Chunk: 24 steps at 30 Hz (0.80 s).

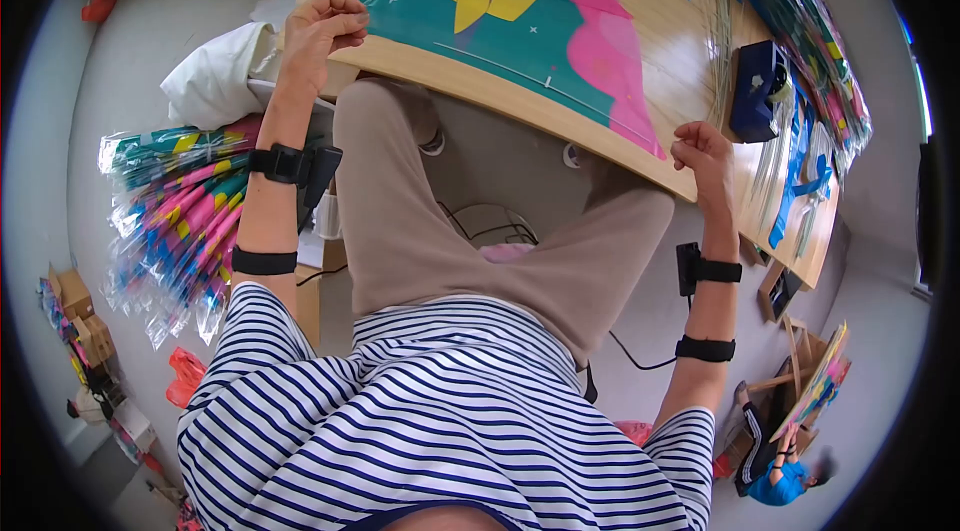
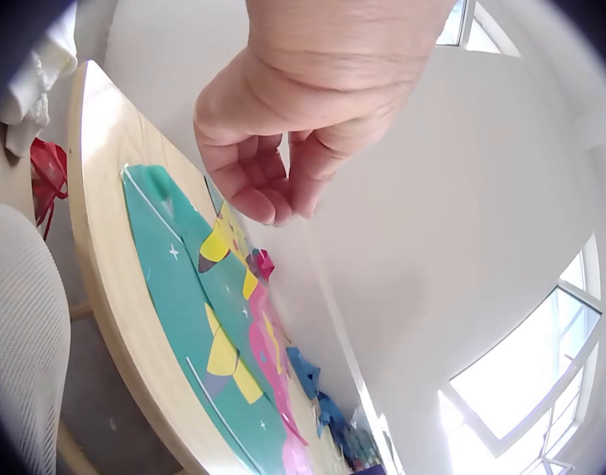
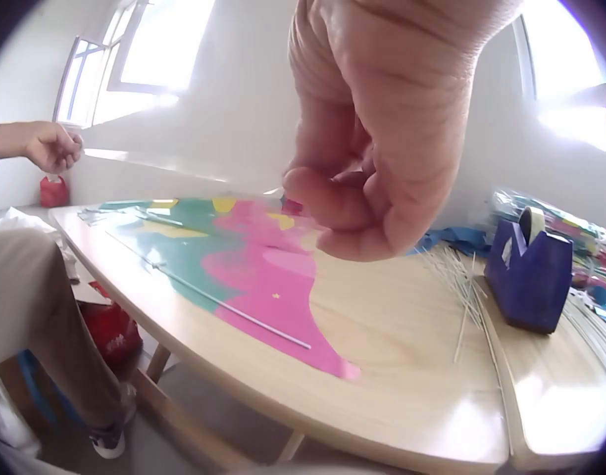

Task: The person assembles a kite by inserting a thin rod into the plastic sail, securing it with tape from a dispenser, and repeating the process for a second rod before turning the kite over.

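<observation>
A clear narrow strip (image 2: 335, 309) runs from the fingertips of my left hand (image 1: 325, 29), which pinches its end between thumb and fingers. In the right wrist view the strip (image 3: 107, 154) stretches across toward my right hand (image 1: 706, 159). My right hand (image 3: 387, 129) has thumb and curled fingers pinched together on the strip's other end, largely hidden there. Between and below the hands, a green and pink printed sheet (image 1: 500, 51) with yellow shapes lies flat on the wooden table. A thin white rod (image 3: 249, 317) rests along the sheet's near edge.
A blue tape dispenser (image 1: 757, 91) stands at the table's right, by thin sticks (image 3: 463, 297) and blue ribbon (image 1: 790, 171). Wrapped colourful bundles (image 1: 185, 211) lie at the left, others (image 1: 820, 51) at the back right. Another person (image 1: 782, 476) is at lower right.
</observation>
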### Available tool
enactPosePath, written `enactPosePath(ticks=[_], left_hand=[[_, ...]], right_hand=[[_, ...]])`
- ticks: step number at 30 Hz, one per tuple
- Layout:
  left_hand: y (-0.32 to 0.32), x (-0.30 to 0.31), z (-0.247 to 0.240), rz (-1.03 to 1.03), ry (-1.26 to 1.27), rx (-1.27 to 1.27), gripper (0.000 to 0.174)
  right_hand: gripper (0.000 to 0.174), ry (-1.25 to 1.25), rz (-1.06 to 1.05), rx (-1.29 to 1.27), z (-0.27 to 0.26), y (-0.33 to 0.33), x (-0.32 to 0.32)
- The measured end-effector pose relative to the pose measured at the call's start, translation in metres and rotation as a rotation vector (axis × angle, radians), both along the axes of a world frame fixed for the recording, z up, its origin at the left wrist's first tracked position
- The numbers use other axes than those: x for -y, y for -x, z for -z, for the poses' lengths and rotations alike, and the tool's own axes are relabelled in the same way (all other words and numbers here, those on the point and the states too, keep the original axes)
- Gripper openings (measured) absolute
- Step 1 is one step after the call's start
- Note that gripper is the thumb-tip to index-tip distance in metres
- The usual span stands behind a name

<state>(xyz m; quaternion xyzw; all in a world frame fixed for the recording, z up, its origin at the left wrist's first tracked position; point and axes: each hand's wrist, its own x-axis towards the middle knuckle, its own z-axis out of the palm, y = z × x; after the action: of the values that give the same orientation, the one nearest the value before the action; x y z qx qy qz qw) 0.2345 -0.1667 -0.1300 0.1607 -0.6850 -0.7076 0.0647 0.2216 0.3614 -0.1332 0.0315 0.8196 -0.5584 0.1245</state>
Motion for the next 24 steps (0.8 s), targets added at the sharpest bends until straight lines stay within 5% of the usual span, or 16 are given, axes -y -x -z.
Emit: enactPosePath(ticks=[12, 24], left_hand=[[0.021, -0.004, 0.010, -0.020, 0.084, 0.034, 0.011], [0.017, -0.004, 0.013, -0.019, 0.048, 0.067, 0.010]], right_hand=[[0.005, -0.306, -0.017, -0.050, 0.025, 0.020, 0.003], [0.005, -0.331, -0.055, -0.007, 0.041, 0.024, 0.002]])
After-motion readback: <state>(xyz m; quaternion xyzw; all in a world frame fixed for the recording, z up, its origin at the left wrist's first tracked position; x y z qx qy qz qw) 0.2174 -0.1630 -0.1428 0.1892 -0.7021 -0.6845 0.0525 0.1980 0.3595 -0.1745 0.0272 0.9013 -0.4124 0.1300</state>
